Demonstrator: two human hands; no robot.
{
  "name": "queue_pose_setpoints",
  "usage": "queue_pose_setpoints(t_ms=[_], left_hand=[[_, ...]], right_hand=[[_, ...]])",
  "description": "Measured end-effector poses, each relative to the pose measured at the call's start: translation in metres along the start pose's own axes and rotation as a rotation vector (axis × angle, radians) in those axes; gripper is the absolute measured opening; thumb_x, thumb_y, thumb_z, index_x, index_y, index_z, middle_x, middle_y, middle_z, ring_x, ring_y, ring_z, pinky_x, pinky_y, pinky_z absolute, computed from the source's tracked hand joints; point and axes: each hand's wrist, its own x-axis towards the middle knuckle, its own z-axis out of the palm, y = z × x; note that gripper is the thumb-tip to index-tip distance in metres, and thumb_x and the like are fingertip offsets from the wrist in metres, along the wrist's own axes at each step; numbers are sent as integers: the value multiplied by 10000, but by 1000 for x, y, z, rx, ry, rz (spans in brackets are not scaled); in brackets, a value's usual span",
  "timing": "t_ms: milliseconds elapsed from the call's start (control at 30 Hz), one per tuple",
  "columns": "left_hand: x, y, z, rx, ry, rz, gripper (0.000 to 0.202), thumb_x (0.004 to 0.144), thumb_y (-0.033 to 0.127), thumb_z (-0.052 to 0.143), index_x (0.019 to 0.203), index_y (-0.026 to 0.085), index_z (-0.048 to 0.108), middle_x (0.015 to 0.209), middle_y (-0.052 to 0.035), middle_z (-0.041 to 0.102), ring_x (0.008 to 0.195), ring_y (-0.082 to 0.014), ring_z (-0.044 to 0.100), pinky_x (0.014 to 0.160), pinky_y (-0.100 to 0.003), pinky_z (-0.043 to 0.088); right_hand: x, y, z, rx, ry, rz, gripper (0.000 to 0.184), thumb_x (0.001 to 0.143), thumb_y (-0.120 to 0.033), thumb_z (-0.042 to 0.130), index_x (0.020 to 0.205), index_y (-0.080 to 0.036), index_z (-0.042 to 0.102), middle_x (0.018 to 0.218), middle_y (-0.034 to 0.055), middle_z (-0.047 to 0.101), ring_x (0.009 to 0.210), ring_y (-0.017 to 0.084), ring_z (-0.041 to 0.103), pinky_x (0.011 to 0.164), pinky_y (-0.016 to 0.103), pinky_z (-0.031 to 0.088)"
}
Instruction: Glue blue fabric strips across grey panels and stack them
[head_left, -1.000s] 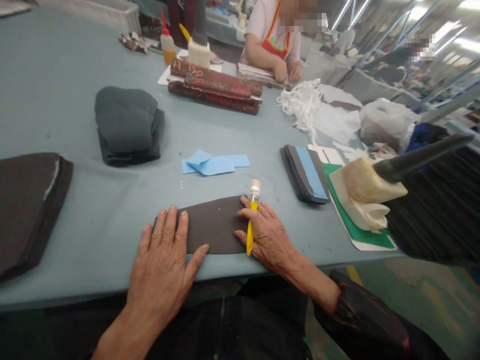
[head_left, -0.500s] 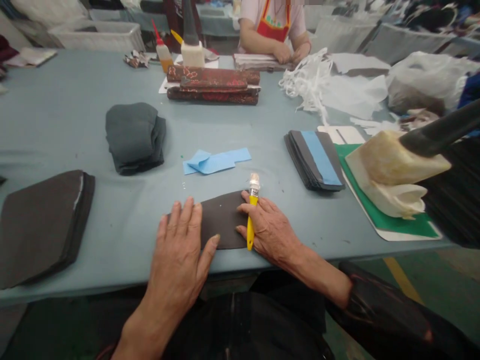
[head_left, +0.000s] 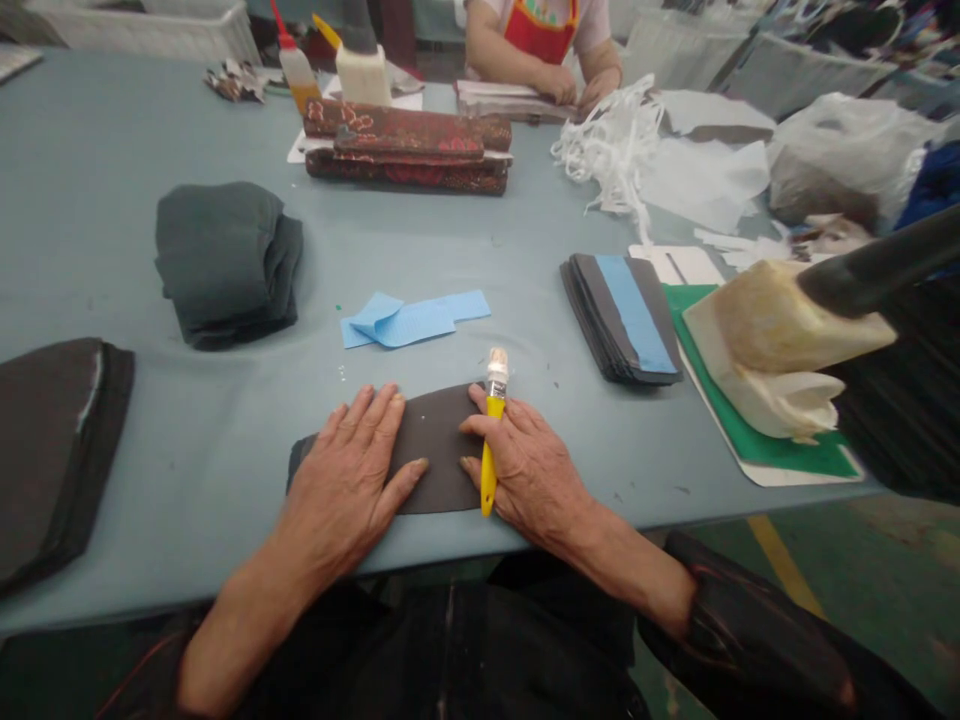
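Observation:
A dark grey-brown flat piece [head_left: 435, 450] lies on the table near its front edge. My left hand [head_left: 352, 455] rests flat on its left part, fingers stretched out. At the piece's right end, my right hand [head_left: 529, 455] holds a paintbrush [head_left: 491, 430] with a yellow handle, its pale bristles pointing away from me. Some fingertips of that hand also touch the piece. Beyond the hands lie light blue strips [head_left: 412, 318]. To the right stands a stack of dark pieces [head_left: 619, 318] with a blue strip across its top.
Left are a folded dark cloth bundle [head_left: 225, 262] and a stack of larger dark panels [head_left: 52, 450]. Patterned rolls [head_left: 409, 145] lie farther back. A glue-stained container [head_left: 780, 345] sits on a green board [head_left: 697, 300] at right. Across the table works another person [head_left: 551, 50].
My left hand has slid slightly left and now uncovers the piece's left end. The view has shifted, moving most of the table things left in the picture. The brush stays in my right hand.

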Motion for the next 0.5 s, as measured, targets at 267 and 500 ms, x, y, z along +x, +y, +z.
queue_pose_setpoints(t_ms=[267,500], left_hand=[[-20,-27,-14,32,16,-198,897,1101,668,177,1637,-2,436,1729,-275,415,1636,-455,369,1318,-680,328],[-13,18,-13,-24,89,-150,738,1138,523,246,1635,22,461,1734,-238,427,1635,-417,387,1323,-625,347]], right_hand=[[-1,0,-3,-9,4,2,274,994,-226,644,1260,-235,578,1646,215,580,1453,351,632,1146,607,554],[-2,1,-8,-48,-14,-13,256,1018,-247,618,1270,-224,578,1631,223,594,1402,369,665,1128,613,560]])
